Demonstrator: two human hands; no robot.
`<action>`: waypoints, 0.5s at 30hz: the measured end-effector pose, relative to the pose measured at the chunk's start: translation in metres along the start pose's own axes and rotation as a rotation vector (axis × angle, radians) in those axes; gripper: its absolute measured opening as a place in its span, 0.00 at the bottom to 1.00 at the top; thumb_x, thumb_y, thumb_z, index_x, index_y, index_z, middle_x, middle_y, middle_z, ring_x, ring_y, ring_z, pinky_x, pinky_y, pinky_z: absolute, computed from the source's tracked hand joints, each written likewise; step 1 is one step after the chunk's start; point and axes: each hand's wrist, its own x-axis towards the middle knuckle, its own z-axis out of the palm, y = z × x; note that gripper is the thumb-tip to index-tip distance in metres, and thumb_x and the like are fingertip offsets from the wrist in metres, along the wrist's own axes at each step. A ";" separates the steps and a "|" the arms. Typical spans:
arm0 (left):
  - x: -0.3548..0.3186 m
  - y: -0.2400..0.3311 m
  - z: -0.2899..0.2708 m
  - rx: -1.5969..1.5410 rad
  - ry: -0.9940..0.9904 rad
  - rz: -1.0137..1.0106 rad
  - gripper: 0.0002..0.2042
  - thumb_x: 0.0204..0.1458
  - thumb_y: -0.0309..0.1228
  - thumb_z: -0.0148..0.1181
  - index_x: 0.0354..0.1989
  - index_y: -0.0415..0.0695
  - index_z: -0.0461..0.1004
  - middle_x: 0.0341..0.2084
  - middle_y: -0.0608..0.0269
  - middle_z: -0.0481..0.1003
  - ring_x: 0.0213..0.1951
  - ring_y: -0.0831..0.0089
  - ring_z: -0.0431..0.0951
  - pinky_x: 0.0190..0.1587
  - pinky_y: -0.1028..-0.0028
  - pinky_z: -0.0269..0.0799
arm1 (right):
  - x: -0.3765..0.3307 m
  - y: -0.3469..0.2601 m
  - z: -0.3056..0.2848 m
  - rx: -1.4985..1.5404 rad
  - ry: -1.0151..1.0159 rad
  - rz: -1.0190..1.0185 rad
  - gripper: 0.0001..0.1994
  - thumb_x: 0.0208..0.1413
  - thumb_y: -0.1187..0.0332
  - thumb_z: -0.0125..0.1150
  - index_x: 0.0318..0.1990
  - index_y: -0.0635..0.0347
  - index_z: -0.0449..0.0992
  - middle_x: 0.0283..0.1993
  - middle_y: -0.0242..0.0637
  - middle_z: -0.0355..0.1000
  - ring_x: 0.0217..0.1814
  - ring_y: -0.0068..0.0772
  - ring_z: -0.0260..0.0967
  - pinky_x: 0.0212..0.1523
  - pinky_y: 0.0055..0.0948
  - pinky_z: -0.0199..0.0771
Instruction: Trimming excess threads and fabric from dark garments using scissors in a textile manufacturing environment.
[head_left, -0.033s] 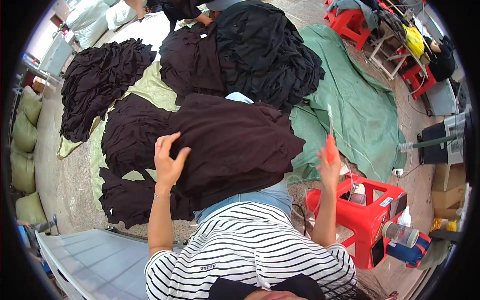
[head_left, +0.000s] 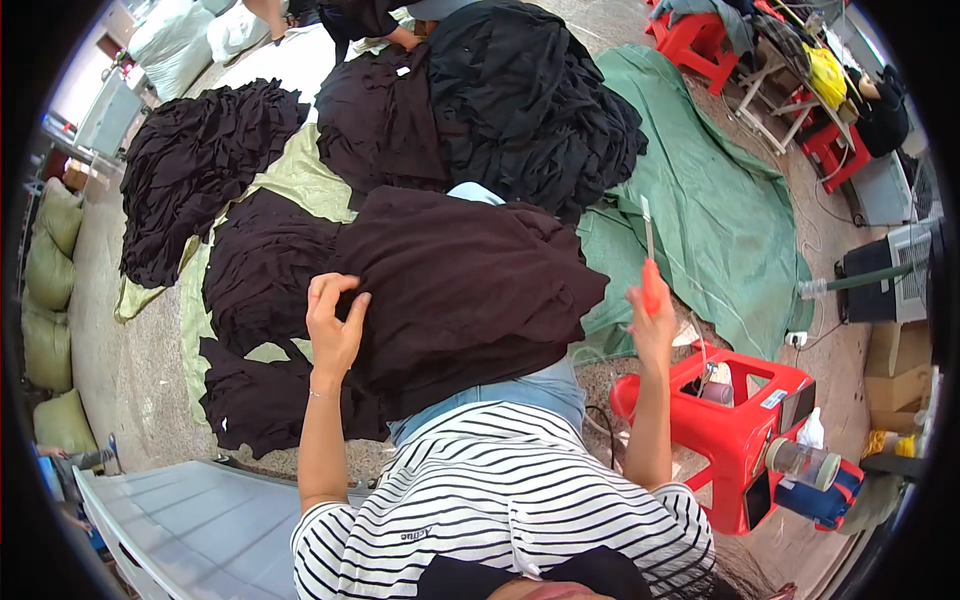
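Observation:
A dark brown garment lies bunched over my lap, above my jeans and striped shirt. My left hand grips its left edge, fingers curled into the cloth. My right hand is raised to the right of the garment, apart from it. It holds an orange-handled cutting tool upright, thin blade pointing up.
Piles of black garments lie on green tarps ahead. A red plastic stool with a bottle stands at my right. Another person bends over at the top. Sacks line the left; a grey panel lies lower left.

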 end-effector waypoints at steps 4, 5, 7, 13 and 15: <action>-0.028 0.036 0.014 0.135 0.135 0.185 0.26 0.46 0.41 0.73 0.51 0.42 0.72 0.59 0.50 0.65 0.61 0.48 0.64 0.65 0.49 0.55 | 0.026 0.010 0.031 -0.055 -0.085 -0.169 0.25 0.57 0.63 0.69 0.60 0.57 0.71 0.41 0.31 0.75 0.38 0.19 0.69 0.40 0.23 0.70; -0.041 0.043 0.019 0.164 0.119 0.246 0.35 0.43 0.52 0.73 0.56 0.44 0.71 0.62 0.50 0.63 0.64 0.47 0.61 0.68 0.43 0.49 | 0.029 0.010 0.036 -0.022 -0.144 -0.175 0.25 0.55 0.64 0.71 0.59 0.58 0.72 0.40 0.31 0.74 0.41 0.20 0.69 0.44 0.23 0.69; -0.069 0.055 0.028 0.359 0.021 0.253 0.38 0.41 0.54 0.73 0.58 0.46 0.71 0.66 0.50 0.60 0.68 0.47 0.58 0.69 0.41 0.46 | 0.023 -0.017 0.033 0.072 -0.207 0.044 0.26 0.52 0.66 0.73 0.58 0.58 0.72 0.40 0.29 0.74 0.40 0.20 0.69 0.43 0.23 0.70; -0.071 0.033 0.033 0.110 0.217 0.165 0.10 0.47 0.19 0.61 0.39 0.42 0.78 0.60 0.49 0.69 0.64 0.45 0.64 0.65 0.49 0.58 | 0.017 -0.040 0.022 -0.276 0.017 -0.483 0.27 0.48 0.76 0.71 0.58 0.56 0.72 0.42 0.33 0.79 0.41 0.25 0.76 0.43 0.26 0.75; -0.066 0.036 0.028 0.002 0.201 0.149 0.08 0.50 0.17 0.58 0.38 0.40 0.76 0.53 0.51 0.76 0.60 0.49 0.70 0.66 0.51 0.60 | 0.015 -0.046 0.016 -0.340 -0.009 -0.405 0.28 0.47 0.78 0.70 0.58 0.55 0.71 0.48 0.37 0.79 0.48 0.28 0.78 0.47 0.28 0.75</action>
